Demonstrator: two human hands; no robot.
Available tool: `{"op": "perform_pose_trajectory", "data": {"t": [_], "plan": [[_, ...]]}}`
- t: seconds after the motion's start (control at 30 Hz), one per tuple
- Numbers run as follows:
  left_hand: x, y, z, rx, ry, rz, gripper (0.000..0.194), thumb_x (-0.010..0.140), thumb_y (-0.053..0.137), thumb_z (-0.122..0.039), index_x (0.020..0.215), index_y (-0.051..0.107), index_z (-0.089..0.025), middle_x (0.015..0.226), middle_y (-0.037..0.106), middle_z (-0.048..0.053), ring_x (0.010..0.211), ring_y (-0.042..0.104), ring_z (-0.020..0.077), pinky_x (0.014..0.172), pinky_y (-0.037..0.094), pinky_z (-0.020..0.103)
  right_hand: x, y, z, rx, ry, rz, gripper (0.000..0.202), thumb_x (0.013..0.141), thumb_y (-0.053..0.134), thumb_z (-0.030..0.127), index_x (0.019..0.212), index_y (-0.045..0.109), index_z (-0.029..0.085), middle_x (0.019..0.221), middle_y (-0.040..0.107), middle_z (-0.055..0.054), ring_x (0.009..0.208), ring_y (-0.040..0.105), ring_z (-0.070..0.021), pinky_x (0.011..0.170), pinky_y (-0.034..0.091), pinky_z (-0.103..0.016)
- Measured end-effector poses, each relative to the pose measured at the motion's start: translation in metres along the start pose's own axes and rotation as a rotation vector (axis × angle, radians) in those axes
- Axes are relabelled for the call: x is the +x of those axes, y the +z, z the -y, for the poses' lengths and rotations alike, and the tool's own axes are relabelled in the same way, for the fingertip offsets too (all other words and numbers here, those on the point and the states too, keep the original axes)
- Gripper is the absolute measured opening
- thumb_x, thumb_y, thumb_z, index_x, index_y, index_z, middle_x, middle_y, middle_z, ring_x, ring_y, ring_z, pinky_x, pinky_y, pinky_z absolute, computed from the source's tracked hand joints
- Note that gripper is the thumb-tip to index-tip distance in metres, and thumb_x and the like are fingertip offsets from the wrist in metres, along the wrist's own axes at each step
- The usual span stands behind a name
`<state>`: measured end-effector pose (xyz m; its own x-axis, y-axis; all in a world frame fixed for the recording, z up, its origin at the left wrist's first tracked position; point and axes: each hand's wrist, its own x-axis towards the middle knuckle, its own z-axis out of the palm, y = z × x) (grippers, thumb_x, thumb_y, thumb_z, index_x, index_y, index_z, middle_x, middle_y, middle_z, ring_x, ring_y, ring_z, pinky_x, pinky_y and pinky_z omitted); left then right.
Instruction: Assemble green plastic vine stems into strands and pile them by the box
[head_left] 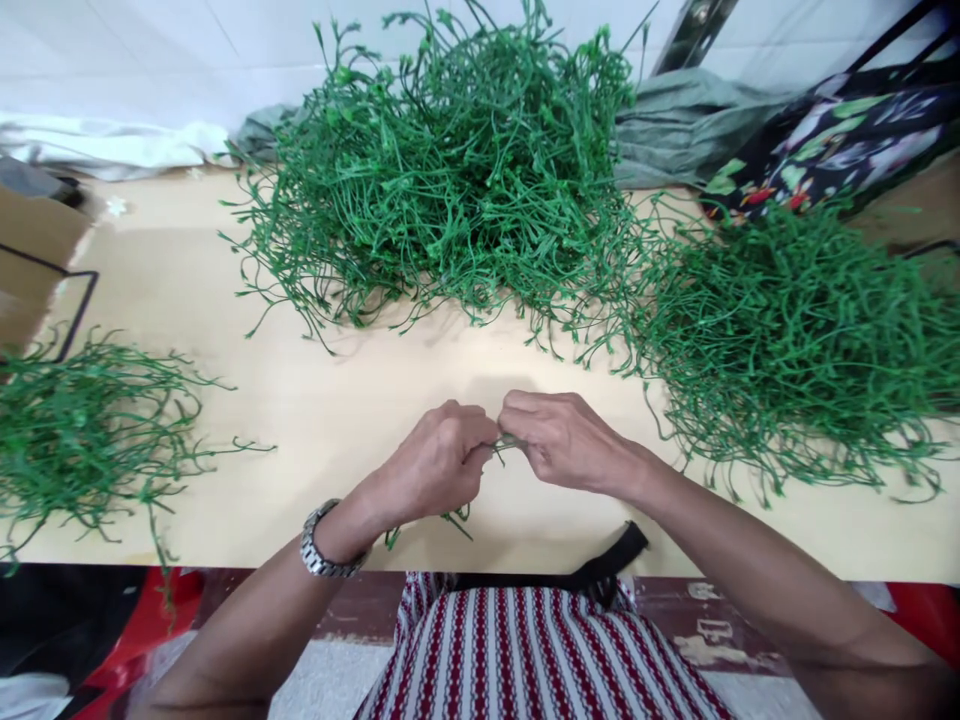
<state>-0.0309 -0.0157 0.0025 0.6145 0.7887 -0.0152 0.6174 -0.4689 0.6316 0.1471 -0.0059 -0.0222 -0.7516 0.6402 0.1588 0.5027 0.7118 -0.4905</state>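
Observation:
My left hand (pixel 439 458) and my right hand (pixel 564 440) meet over the table's near middle, both with fingers closed. A thin green stem (pixel 505 443), plastic-looking, runs between their fingertips, pinched from each side. More green stem ends (pixel 459 519) poke out below my left hand; I cannot tell whether they are held or lie on the table. Beyond my hands spreads a large heap of green stems (pixel 450 190) with small forked tips.
A second heap of stems (pixel 795 340) covers the right side, and a smaller pile (pixel 90 430) overhangs the front edge at left. Cardboard boxes flank the table (pixel 300 390), the left one (pixel 34 260) with a black wire. A flowered bag (pixel 847 150) stands at back right.

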Motion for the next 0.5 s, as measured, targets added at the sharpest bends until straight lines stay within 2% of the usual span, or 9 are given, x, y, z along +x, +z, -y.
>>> {"op": "perform_pose_trajectory", "data": {"t": [0.07,0.13,0.23,0.37,0.43,0.5], "plan": [[0.0,-0.001,0.001,-0.074,-0.015,0.006,0.021,0.071,0.043,-0.003,0.054,0.05,-0.014,0.054,0.046,-0.001,0.055,0.042,0.0108,0.056,0.032,0.024,0.001,-0.005,-0.003,0.007,0.017,0.001,0.018,0.07,0.039,0.0,0.069,0.046,0.016,0.069,0.045,-0.001,0.061,0.039,-0.0113,0.053,0.028,-0.023],[0.001,-0.001,0.004,-0.249,-0.09,-0.024,0.018,0.073,0.045,-0.006,0.061,0.055,-0.014,0.057,0.051,0.0,0.056,0.045,0.0102,0.056,0.034,0.023,0.002,-0.009,-0.005,0.133,0.066,-0.056,0.012,0.075,0.04,0.006,0.074,0.046,0.016,0.073,0.047,-0.002,0.066,0.042,-0.0119,0.058,0.032,-0.023],[0.003,-0.001,0.007,-0.519,-0.214,-0.104,0.011,0.074,0.051,-0.013,0.069,0.061,-0.012,0.063,0.058,0.001,0.059,0.05,0.0109,0.057,0.038,0.023,0.007,-0.011,-0.004,0.365,0.216,-0.133,0.007,0.084,0.039,0.018,0.081,0.045,0.016,0.074,0.047,-0.002,0.067,0.044,-0.0114,0.062,0.035,-0.024],[0.004,0.006,0.009,-0.72,-0.257,-0.305,0.008,0.072,0.059,-0.017,0.071,0.065,-0.013,0.062,0.058,0.0,0.059,0.049,0.01,0.057,0.039,0.022,0.01,0.0,0.002,0.599,0.323,-0.103,0.014,0.089,0.037,0.028,0.089,0.046,0.017,0.07,0.046,0.002,0.063,0.042,-0.0091,0.059,0.034,-0.021],[0.004,0.011,0.008,-0.749,-0.259,-0.403,0.008,0.072,0.06,-0.018,0.072,0.066,-0.013,0.064,0.06,0.001,0.061,0.05,0.0105,0.059,0.04,0.022,0.009,0.008,0.004,0.685,0.333,-0.093,0.019,0.089,0.038,0.032,0.093,0.047,0.017,0.072,0.046,0.002,0.064,0.042,-0.0088,0.059,0.034,-0.021],[0.004,0.016,0.007,-0.742,-0.259,-0.447,0.008,0.073,0.06,-0.017,0.072,0.067,-0.013,0.067,0.061,0.002,0.064,0.053,0.0114,0.061,0.041,0.023,0.008,0.014,0.004,0.723,0.356,-0.099,0.021,0.088,0.041,0.035,0.088,0.048,0.016,0.069,0.043,0.003,0.062,0.04,-0.0082,0.057,0.033,-0.02]]}}
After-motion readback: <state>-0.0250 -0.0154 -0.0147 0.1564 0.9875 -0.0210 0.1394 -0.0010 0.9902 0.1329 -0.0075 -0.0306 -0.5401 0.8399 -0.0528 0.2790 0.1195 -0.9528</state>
